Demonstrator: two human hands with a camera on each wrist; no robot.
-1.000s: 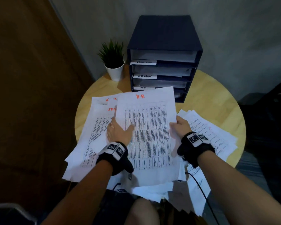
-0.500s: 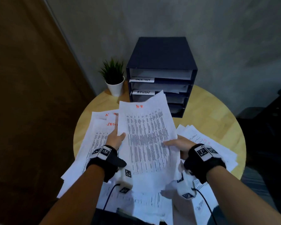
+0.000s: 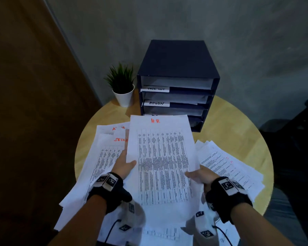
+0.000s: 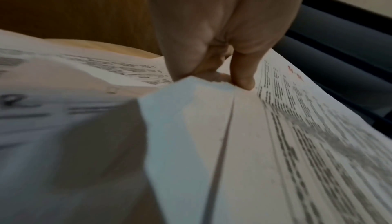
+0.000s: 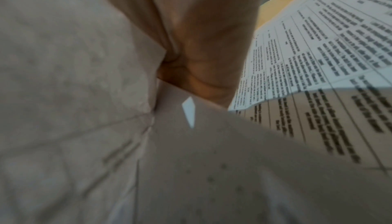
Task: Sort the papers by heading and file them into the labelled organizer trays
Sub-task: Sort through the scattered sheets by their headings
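Observation:
A printed sheet headed "HR" in red is held above the table between both hands. My left hand pinches its left edge; in the left wrist view the thumb lies on top with the fingers below. My right hand grips the right edge, thumb on top, fingers hidden beneath. The sheet's top edge overlaps the lower trays of the dark organizer, whose labels read "TASK LIST" and "ADMIN"; the lower labels are covered.
A loose paper pile headed "SECU…" lies at the left, another marked "HR" at the right. A small potted plant stands left of the organizer. The round wooden table shows bare wood at the back right.
Both hands have kept hold of the HR sheet and carried it forward towards the organizer. It tilted briefly and is now held straight. The view has risen.

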